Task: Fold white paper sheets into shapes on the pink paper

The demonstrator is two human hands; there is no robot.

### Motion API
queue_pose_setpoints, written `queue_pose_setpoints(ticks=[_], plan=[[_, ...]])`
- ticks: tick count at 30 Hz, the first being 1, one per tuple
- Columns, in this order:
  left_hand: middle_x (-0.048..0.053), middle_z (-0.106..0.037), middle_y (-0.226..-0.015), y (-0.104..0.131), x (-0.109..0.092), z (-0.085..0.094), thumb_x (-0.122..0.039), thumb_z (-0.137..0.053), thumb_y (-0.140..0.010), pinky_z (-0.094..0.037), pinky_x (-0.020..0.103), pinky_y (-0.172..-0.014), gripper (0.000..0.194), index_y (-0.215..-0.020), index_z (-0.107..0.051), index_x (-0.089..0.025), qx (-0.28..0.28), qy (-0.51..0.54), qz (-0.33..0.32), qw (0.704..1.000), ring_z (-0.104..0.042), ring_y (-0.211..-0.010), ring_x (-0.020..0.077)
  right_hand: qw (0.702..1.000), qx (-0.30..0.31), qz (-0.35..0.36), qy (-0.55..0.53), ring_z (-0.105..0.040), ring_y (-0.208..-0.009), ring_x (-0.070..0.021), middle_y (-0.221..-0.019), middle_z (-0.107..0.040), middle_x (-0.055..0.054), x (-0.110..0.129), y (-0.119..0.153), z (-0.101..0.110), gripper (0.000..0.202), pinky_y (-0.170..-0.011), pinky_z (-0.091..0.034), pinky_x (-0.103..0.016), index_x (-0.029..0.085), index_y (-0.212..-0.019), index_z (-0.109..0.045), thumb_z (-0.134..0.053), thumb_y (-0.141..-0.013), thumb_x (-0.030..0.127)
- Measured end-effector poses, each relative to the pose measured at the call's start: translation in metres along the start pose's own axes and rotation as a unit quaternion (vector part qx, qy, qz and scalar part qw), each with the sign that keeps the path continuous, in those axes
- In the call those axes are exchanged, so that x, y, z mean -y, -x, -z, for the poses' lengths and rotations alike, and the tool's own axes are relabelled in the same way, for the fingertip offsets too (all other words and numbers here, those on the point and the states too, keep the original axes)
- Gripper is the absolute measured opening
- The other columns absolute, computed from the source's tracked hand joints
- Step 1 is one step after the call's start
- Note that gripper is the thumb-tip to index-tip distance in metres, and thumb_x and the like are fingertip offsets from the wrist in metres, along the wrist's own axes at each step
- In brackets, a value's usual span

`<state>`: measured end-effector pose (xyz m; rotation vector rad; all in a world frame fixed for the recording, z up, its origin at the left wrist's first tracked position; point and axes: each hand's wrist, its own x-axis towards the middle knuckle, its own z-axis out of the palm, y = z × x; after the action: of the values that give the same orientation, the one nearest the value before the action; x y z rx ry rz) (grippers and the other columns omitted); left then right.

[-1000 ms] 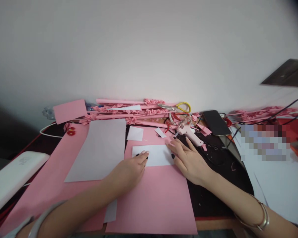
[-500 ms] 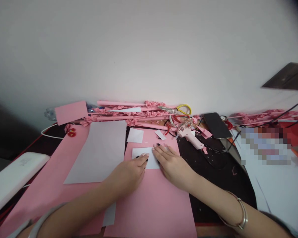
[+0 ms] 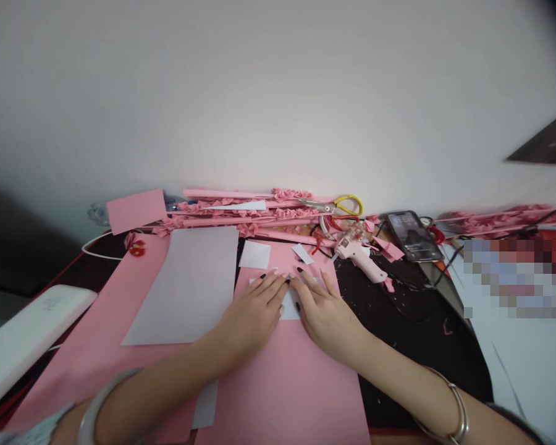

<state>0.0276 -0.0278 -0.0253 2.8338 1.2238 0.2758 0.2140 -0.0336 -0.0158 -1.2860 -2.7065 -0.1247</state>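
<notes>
A small white paper lies on a pink sheet, mostly covered by my hands. My left hand rests flat over its left part, fingers stretched forward. Over the right part lies my right hand, its fingers spread and its index fingertip near the left hand's fingers. Beyond them, a white square and a small white strip lie at the far end of the pink sheet. A larger white sheet is left of my left hand.
Behind are pink paper stems with scissors on top. A glue gun and a lit phone lie at the right. A white device sits at the left, white papers far right.
My left hand has moved forward and its fingers now lie flatter over the paper. My right hand's fingers have spread. The phone's dark screen has lit up. The view has shifted slightly.
</notes>
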Motion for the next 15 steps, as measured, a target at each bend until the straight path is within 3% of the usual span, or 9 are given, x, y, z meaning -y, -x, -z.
queue_pose_setpoints(ticks=[4,15], plan=[[0.006,-0.038,-0.139,0.003,0.002,0.003,-0.021,-0.029,-0.091,-0.024,0.038,-0.106,0.042,-0.131,-0.038,-0.014,0.002,-0.009,0.024,1.000,-0.026,-0.131,0.0213,1.000,-0.002,-0.024,-0.011,-0.034,-0.127,-0.0273,-0.128,-0.050,-0.015,0.000,0.001,0.002,0.043,-0.106,-0.021,-0.052,0.007,-0.127,-0.040,-0.035,-0.084,0.008],[0.009,-0.053,-0.126,0.032,0.023,0.014,-0.021,-0.034,-0.087,-0.027,0.051,-0.102,0.039,-0.121,-0.052,-0.011,-0.020,-0.039,0.107,0.993,-0.037,-0.125,0.0291,0.999,-0.005,-0.036,-0.011,-0.035,-0.126,-0.0269,-0.122,-0.055,-0.015,-0.002,0.000,0.003,0.041,-0.107,-0.015,-0.053,0.009,-0.125,-0.042,-0.036,-0.085,0.009]])
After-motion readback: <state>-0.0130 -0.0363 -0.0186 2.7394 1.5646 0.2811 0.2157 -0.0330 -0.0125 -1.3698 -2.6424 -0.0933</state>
